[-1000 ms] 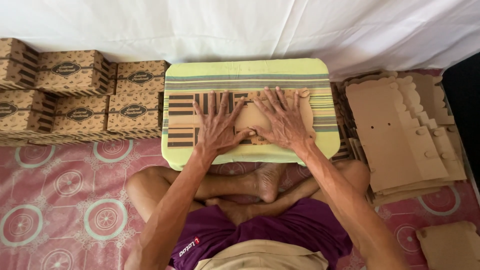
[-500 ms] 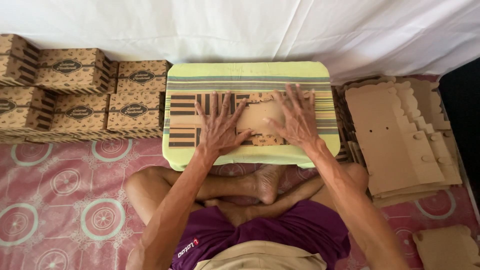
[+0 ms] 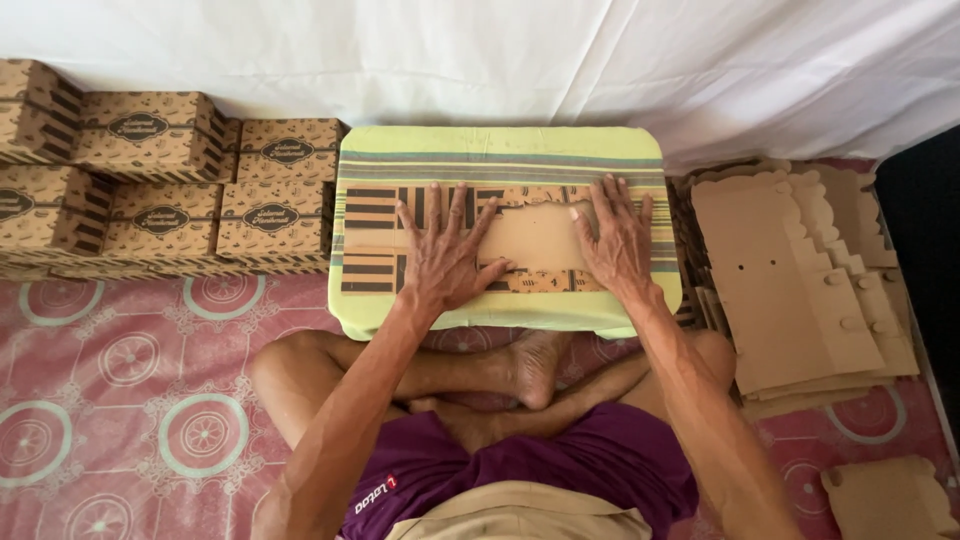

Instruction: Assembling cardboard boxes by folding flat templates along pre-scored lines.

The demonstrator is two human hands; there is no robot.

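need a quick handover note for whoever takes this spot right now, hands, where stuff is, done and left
Left hand: flat, fingers spread, pressing the left part of the flat cardboard blank.
Right hand: flat on its right part.
The blank lies unfolded on the striped cushion.
Done: folded boxes stacked at left.
Left: this blank is not yet folded; a pile of flat blanks waits at right.

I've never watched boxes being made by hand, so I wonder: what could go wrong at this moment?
The flat cardboard blank lies under both spread palms, left hand and right hand, on a cloth-covered cushion; that soft base might let a fold crease crookedly. The scalloped edge between the hands could tear. The uneven stack of blanks beside the right arm might get nudged.
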